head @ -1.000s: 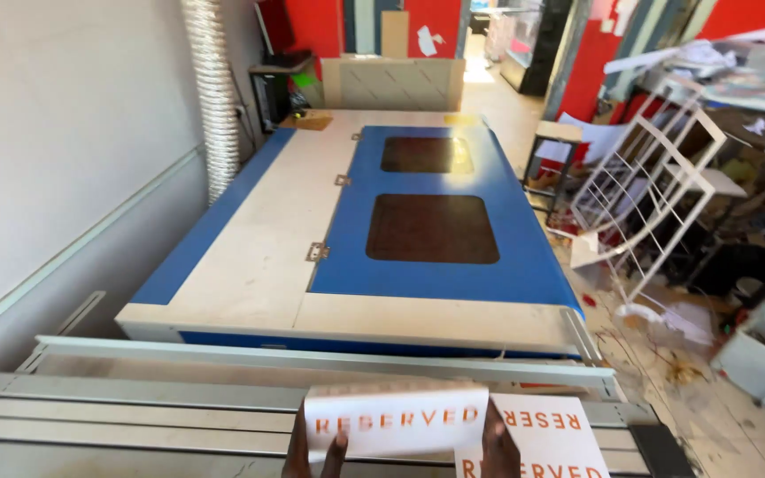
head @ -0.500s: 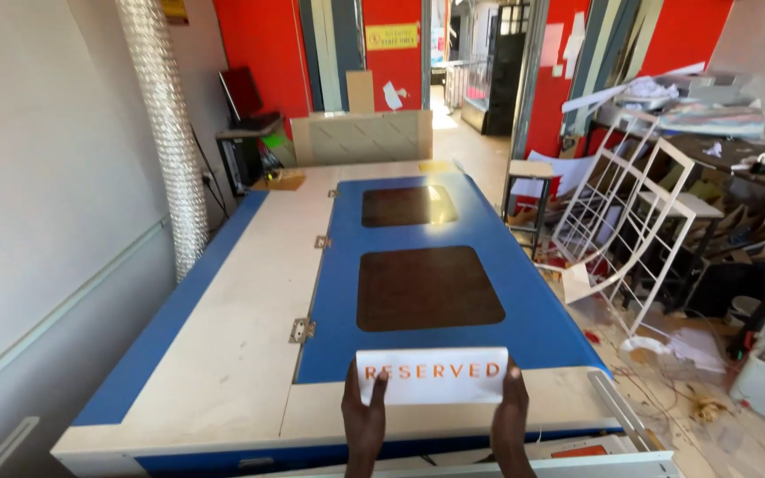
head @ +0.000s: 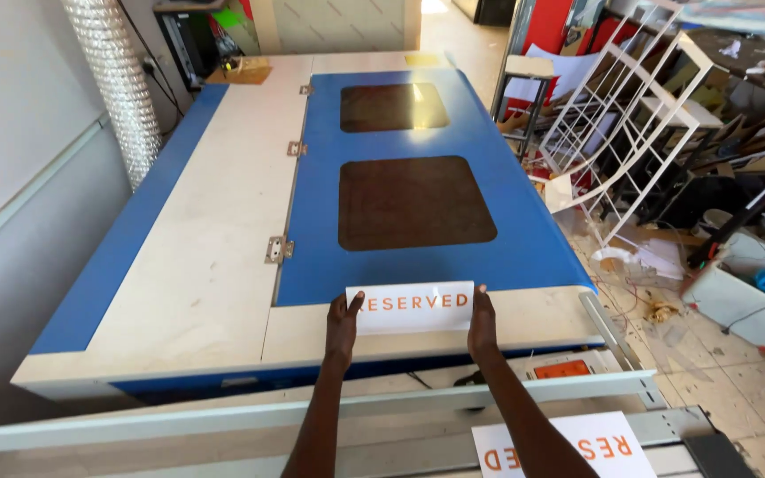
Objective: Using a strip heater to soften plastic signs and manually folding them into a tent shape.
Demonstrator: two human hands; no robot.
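Observation:
Both my hands hold one white rectangular sign [head: 412, 307] with orange letters, out in front of me over the near edge of a big blue and cream machine [head: 188, 265]. My left hand [head: 342, 329] grips its left end, my right hand [head: 482, 326] its right end. The sign faces me, level and flat. A second white sign [head: 568, 446] with orange letters lies upside down on the grey bench below my right forearm.
The machine's blue lid [head: 312, 257] has two dark windows [head: 413, 202] and hinges on its left. A ribbed silver duct [head: 117, 88] rises at the left wall. White wire racks [head: 617, 133], scraps and bins clutter the floor at right.
The sign has risen from low over the bench, where it lay beside the second sign, to out over the machine's front edge. My view has tilted and moved closer to the machine.

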